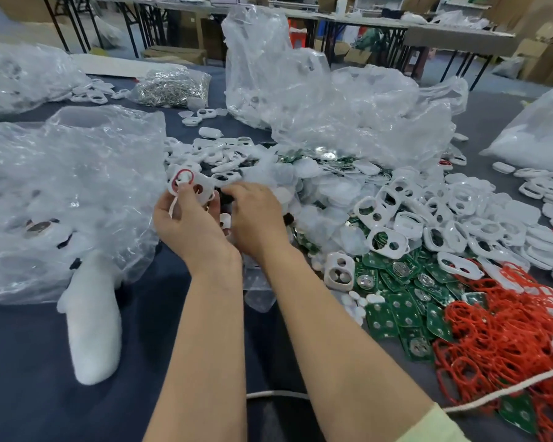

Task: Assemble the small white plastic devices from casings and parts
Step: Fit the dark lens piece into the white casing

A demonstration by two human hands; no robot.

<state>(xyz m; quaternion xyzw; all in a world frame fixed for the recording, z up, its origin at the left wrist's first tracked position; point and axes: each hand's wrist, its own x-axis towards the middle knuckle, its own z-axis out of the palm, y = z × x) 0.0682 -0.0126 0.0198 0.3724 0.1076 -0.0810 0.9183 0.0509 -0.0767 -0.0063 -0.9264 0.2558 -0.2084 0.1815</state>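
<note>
Bare forearms reaching forward, left hand (186, 220) pinching a white casing (208, 181), right hand (256, 215) close beside it, knuckles up, fingertips hidden.

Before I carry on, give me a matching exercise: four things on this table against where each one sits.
Things
1. red rings
2. green circuit boards
3. bag of metal parts
4. white casing with a red ring on it

Places
A. held in the left hand
B. far side of the table, left of the tall clear bag
C. heaped at the near right
D. between the loose white casings and the red rings

Pairs: 1-C, 2-D, 3-B, 4-A
</note>
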